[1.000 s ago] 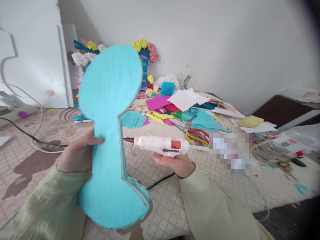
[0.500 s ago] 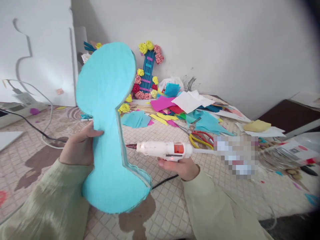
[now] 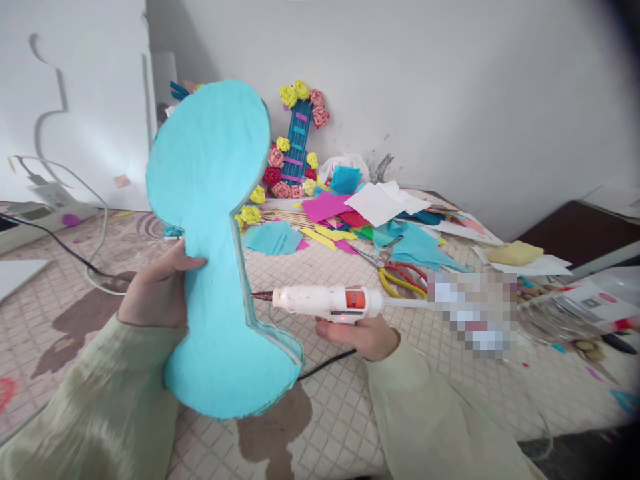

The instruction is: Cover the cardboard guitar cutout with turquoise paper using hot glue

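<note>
My left hand (image 3: 157, 287) grips a turquoise paper-covered cutout (image 3: 217, 200) by its narrow middle, thumb across the front face. The cutout is upright, with rounded ends and a pale edge along its right side. In my right hand (image 3: 363, 337) is a white hot glue gun (image 3: 320, 301), pointing left with a glue stick out of its back. Its dark nozzle (image 3: 261, 295) is right at the cutout's right edge; whether it touches cannot be made out. My left fingers behind the cutout are hidden.
Behind stands a blue panel with paper roses (image 3: 296, 143). Coloured paper sheets (image 3: 380, 203), wooden sticks (image 3: 295, 219) and red-and-yellow-handled scissors (image 3: 400, 277) lie on the table (image 3: 340, 407). A clear plastic jar (image 3: 575, 310) is at right, a power strip (image 3: 50, 200) at left.
The cutout has shifted slightly up and left in my left hand's grip. The glue gun stays almost where it was, its nozzle still by the right edge.
</note>
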Tool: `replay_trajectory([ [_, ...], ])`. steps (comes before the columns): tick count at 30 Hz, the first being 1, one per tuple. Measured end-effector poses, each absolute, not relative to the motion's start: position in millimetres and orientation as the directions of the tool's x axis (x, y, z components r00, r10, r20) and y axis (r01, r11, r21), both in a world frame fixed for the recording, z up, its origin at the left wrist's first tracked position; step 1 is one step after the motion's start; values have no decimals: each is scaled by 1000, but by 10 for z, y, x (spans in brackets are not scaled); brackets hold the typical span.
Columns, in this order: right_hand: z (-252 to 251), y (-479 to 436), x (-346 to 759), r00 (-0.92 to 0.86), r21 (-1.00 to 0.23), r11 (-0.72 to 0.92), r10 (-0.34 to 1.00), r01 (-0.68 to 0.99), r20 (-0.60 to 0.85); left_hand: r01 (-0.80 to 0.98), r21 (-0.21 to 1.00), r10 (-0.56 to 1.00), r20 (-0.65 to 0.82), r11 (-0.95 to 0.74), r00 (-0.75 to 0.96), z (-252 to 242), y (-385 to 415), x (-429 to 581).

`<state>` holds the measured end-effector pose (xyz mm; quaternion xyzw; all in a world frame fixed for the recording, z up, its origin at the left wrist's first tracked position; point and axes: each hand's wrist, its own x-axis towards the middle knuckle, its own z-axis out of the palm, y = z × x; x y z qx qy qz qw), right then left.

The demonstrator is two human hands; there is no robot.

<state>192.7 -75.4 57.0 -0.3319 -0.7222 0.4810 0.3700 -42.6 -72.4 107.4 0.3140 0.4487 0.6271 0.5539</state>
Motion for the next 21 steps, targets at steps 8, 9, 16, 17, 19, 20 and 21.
replay_trajectory([
  [8,549,-742,1929,-506,-940,314,837,130,209,-398,917,979,-100,22,-176,1079,-733,-419],
  [9,543,-739,1929,-509,-940,316,835,131,210,-396,918,980,-102,26,-173,1076,-734,-422],
  [16,546,-736,1925,-515,-937,328,827,121,223,-372,927,980,-124,57,-158,1057,-730,-446],
  [17,554,-737,1924,-519,-936,333,824,114,230,-367,928,980,-131,67,-152,1056,-727,-450],
  [19,570,-737,1920,-519,-933,346,818,101,248,-356,931,980,-142,86,-136,1054,-723,-455],
  [20,577,-737,1918,-516,-931,354,816,89,261,-349,933,980,-147,93,-132,1054,-722,-456],
  [21,582,-736,1916,-515,-930,361,812,75,274,-344,934,980,-149,95,-132,1053,-723,-455],
])
